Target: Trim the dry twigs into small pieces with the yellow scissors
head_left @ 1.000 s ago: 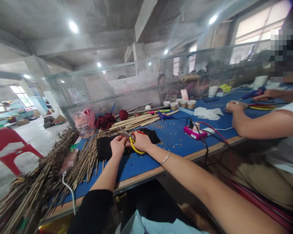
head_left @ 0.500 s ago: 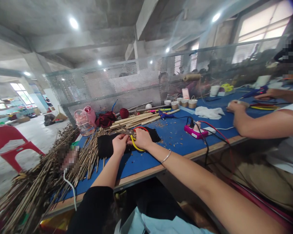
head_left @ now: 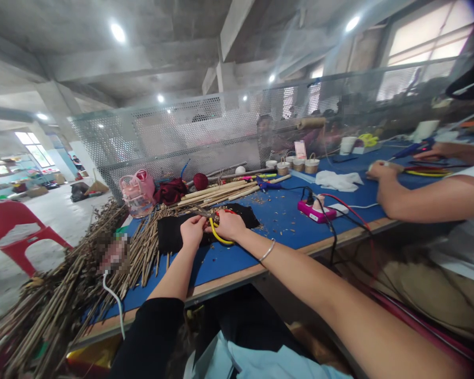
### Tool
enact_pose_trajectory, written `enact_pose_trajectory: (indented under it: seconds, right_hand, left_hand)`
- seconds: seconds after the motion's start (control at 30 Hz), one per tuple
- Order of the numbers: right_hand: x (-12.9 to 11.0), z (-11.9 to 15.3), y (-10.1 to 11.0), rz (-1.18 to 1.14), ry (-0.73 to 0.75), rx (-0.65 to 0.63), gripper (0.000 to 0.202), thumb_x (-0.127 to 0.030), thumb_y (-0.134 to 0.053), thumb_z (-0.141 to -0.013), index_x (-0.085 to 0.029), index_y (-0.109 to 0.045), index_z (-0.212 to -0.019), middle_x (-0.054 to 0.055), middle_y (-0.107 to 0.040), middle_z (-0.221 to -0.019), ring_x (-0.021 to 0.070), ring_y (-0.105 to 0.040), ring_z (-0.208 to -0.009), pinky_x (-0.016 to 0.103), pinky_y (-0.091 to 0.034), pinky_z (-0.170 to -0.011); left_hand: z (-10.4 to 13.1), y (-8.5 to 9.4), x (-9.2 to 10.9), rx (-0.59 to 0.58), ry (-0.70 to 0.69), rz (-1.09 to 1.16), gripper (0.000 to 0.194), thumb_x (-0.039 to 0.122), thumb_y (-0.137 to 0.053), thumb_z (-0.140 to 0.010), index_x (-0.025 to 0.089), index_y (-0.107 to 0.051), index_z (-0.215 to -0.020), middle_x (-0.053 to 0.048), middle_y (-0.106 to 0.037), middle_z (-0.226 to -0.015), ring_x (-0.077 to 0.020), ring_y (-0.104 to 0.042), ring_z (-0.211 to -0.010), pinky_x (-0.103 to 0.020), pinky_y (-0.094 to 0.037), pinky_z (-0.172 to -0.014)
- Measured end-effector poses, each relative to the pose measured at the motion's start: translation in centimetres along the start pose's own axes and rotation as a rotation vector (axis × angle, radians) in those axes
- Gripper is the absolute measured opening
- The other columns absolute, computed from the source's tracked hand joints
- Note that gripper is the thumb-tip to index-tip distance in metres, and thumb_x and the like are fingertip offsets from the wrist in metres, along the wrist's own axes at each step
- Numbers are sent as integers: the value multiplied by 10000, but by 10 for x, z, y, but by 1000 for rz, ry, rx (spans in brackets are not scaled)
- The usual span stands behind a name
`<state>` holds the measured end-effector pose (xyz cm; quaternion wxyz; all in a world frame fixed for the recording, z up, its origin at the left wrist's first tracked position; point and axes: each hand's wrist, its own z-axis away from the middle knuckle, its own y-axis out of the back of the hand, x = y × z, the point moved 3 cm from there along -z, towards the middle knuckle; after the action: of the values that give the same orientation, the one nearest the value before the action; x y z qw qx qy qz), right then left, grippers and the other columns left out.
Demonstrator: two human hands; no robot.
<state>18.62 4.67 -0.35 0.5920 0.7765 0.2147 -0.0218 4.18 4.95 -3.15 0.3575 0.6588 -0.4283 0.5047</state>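
Note:
My right hand [head_left: 229, 227] is closed around scissors [head_left: 218, 239] with yellow and red handles, their dark blades pointing left toward my other hand. Right beside the blades, my left hand [head_left: 193, 230] has its fingers pinched together. Whatever sits between those fingers is too small to make out. Both hands are over a black cloth [head_left: 168, 236] spread on the blue tabletop, with small cut bits scattered on and around it. Thin brown sticks [head_left: 142, 255] lie in a bundle just left of the cloth.
Beyond the cloth are pale rods [head_left: 211, 196], a pink bag [head_left: 137, 193] and a blue glue gun [head_left: 269, 185]. A pink power strip [head_left: 316, 211] with cables sits to the right. A co-worker's arm [head_left: 426, 202] rests farther right. Dried stems [head_left: 59, 295] overhang the left edge.
The scissors' red handle has dropped closer to my right hand, and the handles look more closed. Both hands stay in almost the same place over the cloth.

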Motion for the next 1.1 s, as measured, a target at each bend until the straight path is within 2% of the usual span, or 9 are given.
enact_pose_trajectory:
  seconds: [0.33,0.53,0.63,0.7,0.87,1.1]
  right_hand:
    - [3,-3,-4,5,-6,-49,667,-723,-509,-625,-173,-548,-1001,119,-657,-934,249,-621,-890,311,-453,-739]
    - [4,-5,-6,4,25,-55,700,-770,-420,-640,-167,-569,-962,130,-661,-911,272,-624,-874,339,-466,-724]
    - [3,-5,-6,5,35,-48,694,-772,-417,-639,-169,-567,-947,132,-660,-907,272,-623,-872,341,-463,-726]
    - [3,-5,-5,5,28,-28,695,-773,-429,-629,-170,-556,-950,126,-659,-905,269,-624,-864,333,-461,-718]
    - [6,-4,-3,-17,13,25,714,-761,-478,-603,-175,-501,-1010,102,-656,-908,260,-617,-880,326,-447,-728]
    - [4,-4,-6,-14,141,52,698,-739,-529,-580,-169,-493,-982,92,-630,-905,243,-604,-857,317,-436,-707]
  left_hand:
    - [0,4,4,9,-29,-94,228,317,-668,-619,143,-707,-760,-53,-672,-630,-146,-598,-552,-228,-439,-526]
    - [1,9,5,24,-35,-105,165,282,-673,-606,149,-707,-698,-28,-653,-574,-129,-571,-525,-205,-407,-500]
    - [0,8,3,12,-7,-59,136,254,-668,-612,147,-704,-687,-17,-633,-540,-111,-547,-489,-198,-405,-488]
    - [-1,6,1,5,29,1,159,236,-645,-642,139,-702,-754,-16,-632,-547,-107,-550,-484,-204,-427,-499]
    - [-2,0,1,11,107,189,206,189,-588,-715,107,-661,-890,-45,-665,-692,-95,-607,-592,-217,-487,-616]
    - [-1,-4,1,-43,153,305,78,156,-588,-698,109,-640,-733,-45,-659,-659,-92,-609,-579,-204,-481,-602]
